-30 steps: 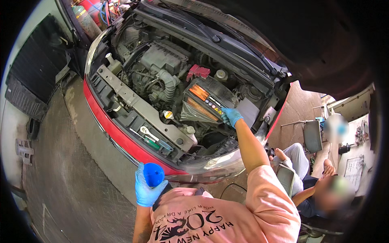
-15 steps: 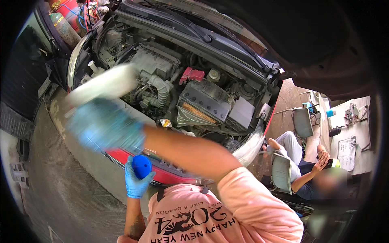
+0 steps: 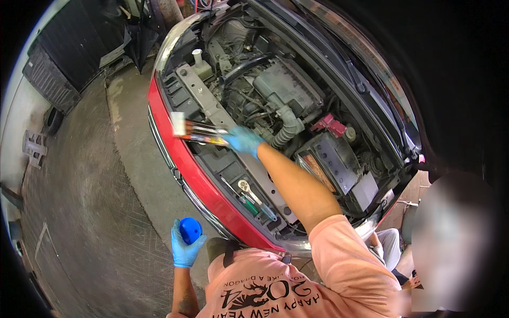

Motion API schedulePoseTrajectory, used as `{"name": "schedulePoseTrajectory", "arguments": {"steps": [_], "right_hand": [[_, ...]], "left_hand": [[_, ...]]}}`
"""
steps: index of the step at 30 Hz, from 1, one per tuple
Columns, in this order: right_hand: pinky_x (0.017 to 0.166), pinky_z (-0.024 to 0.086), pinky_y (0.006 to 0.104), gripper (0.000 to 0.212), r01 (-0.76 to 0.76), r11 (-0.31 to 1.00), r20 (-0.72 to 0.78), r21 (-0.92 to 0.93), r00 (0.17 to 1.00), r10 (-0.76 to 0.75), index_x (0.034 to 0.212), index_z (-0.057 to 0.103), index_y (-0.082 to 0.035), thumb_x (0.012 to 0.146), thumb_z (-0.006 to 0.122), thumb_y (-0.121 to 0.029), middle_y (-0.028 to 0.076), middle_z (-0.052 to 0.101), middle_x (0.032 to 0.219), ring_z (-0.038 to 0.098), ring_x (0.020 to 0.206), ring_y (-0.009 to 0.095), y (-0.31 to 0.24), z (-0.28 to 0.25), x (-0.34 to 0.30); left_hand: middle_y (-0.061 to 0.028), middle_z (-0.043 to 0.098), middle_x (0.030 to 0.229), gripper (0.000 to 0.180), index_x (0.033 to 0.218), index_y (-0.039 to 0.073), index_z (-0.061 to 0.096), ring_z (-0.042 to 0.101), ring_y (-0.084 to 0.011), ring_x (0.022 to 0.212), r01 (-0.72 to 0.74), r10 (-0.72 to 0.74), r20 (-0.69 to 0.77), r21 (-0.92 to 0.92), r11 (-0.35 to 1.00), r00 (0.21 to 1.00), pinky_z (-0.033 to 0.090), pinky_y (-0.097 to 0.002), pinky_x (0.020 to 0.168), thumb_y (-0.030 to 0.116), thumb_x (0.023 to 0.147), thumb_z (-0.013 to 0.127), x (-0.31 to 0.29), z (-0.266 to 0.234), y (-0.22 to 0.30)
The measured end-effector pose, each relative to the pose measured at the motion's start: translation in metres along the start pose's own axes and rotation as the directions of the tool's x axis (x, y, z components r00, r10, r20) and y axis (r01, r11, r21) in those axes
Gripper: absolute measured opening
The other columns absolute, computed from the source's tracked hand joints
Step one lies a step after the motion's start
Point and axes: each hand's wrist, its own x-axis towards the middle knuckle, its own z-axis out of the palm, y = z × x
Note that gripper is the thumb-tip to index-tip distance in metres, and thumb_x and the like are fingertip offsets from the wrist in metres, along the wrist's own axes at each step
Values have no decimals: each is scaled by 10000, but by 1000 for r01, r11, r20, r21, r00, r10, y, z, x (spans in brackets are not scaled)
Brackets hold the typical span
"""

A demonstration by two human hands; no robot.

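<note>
Both of my hands wear light blue gloves. My right hand point(image 3: 244, 141) reaches over the front of the engine bay, wrapped around the end of a blurred container point(image 3: 204, 131) with a white far end and dark and orange sides. Its exact kind I cannot make out. In my left hand point(image 3: 188, 251), low beside the red bumper point(image 3: 185, 184), is a round blue plastic cup point(image 3: 191, 230), its mouth facing up and a dark spot inside. A ratchet point(image 3: 252, 193) and a green-handled screwdriver point(image 3: 248, 205) lie on the front panel behind the bumper.
The engine bay holds a ribbed intake hose point(image 3: 289, 124), a battery point(image 3: 328, 159) with a red terminal cover point(image 3: 330, 125) and a white-necked reservoir point(image 3: 199, 63). A tyre point(image 3: 53, 122) stands at the left wall. Another person point(image 3: 392, 249) sits at the right.
My view has shifted leftward along the car. My right hand's container, a whitish blur before, now shows its white end and coloured sides. The left hand still grips the blue cup.
</note>
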Motion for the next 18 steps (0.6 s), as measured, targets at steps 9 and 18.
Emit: {"name": "schedulePoseTrajectory", "arguments": {"steps": [9, 18], "right_hand": [[839, 557, 448, 484, -722, 691, -49, -45, 692, 720, 1030, 738, -83, 828, 633, -510, 187, 699, 1095, 689, 1010, 344, 30, 58, -47], [826, 508, 490, 544, -476, 861, -113, 180, 859, 499, 1026, 708, -62, 939, 471, -543, 233, 690, 983, 656, 918, 413, 23, 40, -190]], "left_hand": [[-164, 455, 1395, 1027, 1469, -45, 316, 477, -260, 1267, 15, -15, 25, 6, 1000, 1000, 397, -386, 1078, 141, 641, 895, 4, 0, -23], [-204, 447, 1400, 1017, 1462, -46, 327, 472, -303, 1276, -264, 238, 192, 127, 956, 952, 384, -406, 1082, 161, 639, 888, 28, 36, 31]]}}
